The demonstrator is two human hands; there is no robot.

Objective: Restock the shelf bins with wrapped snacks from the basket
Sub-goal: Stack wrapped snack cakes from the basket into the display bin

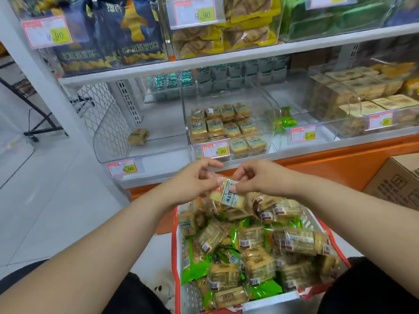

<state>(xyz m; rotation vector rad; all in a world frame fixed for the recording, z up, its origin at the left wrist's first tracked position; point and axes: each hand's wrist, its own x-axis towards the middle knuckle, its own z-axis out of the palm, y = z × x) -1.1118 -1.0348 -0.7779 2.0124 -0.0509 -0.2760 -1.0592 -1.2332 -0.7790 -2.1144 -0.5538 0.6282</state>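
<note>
Both hands on 1 wrapped snack (229,196) over the basket (176,245). Left hand (195,181) and right hand (256,177) each pinch it.

- Price tag (215,150) on the centre bin front, reads 8.00; another 8.00 tag (123,168) at left, a 12.80 tag (303,134) at right.
- Cardboard box (395,182) at right, on the floor against the orange shelf base (335,166) (printed marks too blurred to read).
- Black wheeled rack (34,118) at far left, on pale floor tiles (45,200).
- White shelf upright (34,71) at the left end.
</note>
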